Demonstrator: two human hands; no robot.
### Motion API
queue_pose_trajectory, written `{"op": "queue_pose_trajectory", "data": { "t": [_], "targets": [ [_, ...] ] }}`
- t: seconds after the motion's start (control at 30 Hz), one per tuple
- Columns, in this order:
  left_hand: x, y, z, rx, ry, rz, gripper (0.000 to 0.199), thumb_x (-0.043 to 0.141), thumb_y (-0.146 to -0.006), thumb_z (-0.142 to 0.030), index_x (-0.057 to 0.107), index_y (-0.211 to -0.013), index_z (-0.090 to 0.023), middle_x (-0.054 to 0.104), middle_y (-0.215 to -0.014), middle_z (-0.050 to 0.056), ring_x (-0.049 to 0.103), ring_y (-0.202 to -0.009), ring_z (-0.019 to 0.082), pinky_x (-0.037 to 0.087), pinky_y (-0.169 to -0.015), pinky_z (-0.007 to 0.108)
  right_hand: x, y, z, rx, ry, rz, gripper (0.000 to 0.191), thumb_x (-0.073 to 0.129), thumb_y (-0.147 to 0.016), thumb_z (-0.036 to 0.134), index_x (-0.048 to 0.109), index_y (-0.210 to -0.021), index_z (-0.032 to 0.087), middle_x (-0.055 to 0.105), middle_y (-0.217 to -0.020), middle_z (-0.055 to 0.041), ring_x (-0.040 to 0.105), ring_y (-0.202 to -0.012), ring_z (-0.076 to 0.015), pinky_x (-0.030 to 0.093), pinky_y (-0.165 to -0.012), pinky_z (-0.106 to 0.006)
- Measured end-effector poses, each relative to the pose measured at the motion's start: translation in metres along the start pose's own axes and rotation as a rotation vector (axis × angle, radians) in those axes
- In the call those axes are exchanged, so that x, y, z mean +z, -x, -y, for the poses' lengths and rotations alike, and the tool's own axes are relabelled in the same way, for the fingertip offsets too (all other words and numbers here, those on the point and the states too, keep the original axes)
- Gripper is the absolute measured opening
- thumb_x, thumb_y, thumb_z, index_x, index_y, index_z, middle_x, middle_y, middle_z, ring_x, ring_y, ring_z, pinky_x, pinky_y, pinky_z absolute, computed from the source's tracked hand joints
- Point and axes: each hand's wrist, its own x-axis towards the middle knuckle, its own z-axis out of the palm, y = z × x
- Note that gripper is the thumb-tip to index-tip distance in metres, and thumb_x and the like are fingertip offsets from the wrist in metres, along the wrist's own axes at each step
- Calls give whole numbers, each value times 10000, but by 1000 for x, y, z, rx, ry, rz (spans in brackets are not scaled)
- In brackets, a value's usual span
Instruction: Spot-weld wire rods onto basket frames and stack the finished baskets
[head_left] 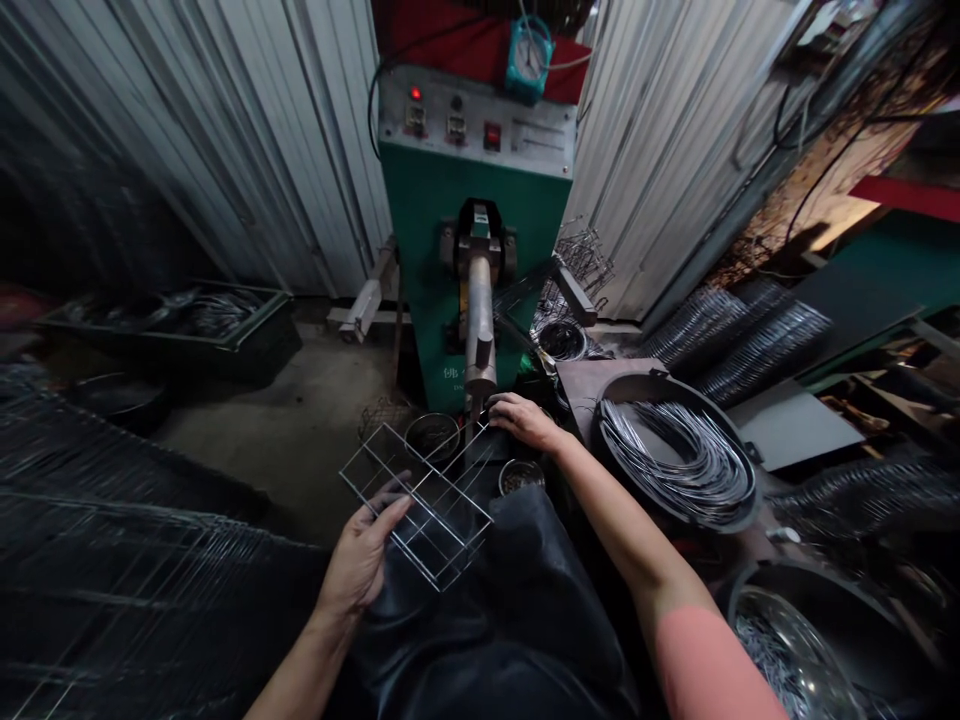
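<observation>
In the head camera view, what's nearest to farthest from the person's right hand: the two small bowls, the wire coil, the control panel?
From the right hand:
1. Small bowl, just below the hand.
2. Other small bowl, to the left.
3. Wire coil, in a round pan to the right.
4. Control panel, high on the green machine.

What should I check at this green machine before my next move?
1. Wire frame secure in left hand: ok, the fingers grip its edge.
2. Right hand clear of the vertical metal arm: cannot tell, it sits right beside the arm's lower end.
3. Red lamp on the green machine: ok, lit.
4. Dial gauge reading: cannot tell, too small to read.
5. Left bowl and right bowl: ok, both sit upright.
6. Wire frame's joints: cannot tell, too small to judge.
</observation>
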Motion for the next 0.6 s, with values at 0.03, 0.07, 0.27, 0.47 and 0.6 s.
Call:
{"op": "queue_pose_trajectory", "data": {
  "t": [0.03,0.07,0.27,0.47,0.6],
  "targets": [
    [0,-1,0,2,4,0,321,807,-482,-364,693,-704,-163,688,-745,33,591,-661,143,478,-617,246,0,0,0,5,-1,2,119,592,-817,305,660,-880,230,610,-1063,-57,556,-1026,-191,440,-904,-322],
    [-1,-1,1,5,8,-1,308,807,-485,-357,691,-695,-164,689,-752,30,588,-664,138,475,-623,240,0,0,0,12,0,2,113,593,-817,299,661,-877,231,610,-1060,-57,557,-1026,-191,440,-904,-322],
    [-2,-5,1,51,24,-28,270,812,-479,-343,678,-642,-174,679,-741,12,588,-803,149,458,-724,227,4,0,2,32,-21,-31,108,581,-824,273,665,-866,220,607,-1048,-62,562,-1014,-191,440,-893,-319],
    [-2,-13,-4,102,3,-51,299,814,-453,-363,676,-637,-171,689,-799,43,595,-841,190,456,-761,275,9,-7,3,38,-58,-79,97,576,-829,264,660,-838,216,596,-1001,-50,572,-943,-170,442,-849,-287],
    [-3,-20,-6,129,-13,-71,307,806,-459,-370,673,-643,-164,691,-894,60,598,-861,195,441,-810,301,9,-10,3,28,-16,-77,94,573,-833,245,655,-830,199,586,-966,-50,570,-905,-157,444,-815,-262]
  ]
}}
